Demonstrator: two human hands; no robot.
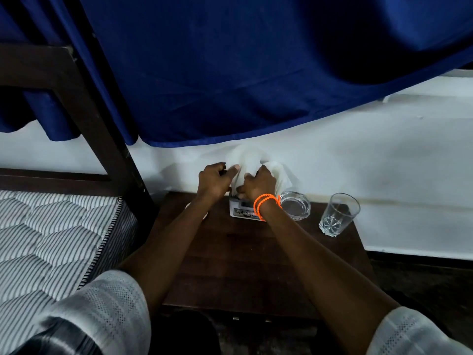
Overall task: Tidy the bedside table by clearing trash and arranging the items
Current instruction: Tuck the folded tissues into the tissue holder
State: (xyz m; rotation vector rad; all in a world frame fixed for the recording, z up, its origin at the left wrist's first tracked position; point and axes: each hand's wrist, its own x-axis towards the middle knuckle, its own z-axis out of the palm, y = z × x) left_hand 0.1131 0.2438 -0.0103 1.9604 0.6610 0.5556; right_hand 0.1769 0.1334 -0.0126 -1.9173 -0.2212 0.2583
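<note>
At the back of the desk (pixel 256 252), one white tissue (pixel 247 160) is pinched by the left hand (pixel 213 179) and right hand (pixel 257 183) above one tissue box (pixel 243 210); one ashtray (pixel 295 206) and one glass (pixel 337 213) are set beside it.

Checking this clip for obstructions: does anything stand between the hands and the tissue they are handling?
Nothing visible does. Both the left hand and right hand already grip the white tissue above the tissue box.

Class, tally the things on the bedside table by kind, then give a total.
Tissue box: 1
Ashtray: 1
Glass: 1
Total: 3
Something pale under the left arm is too hidden to count.
</note>
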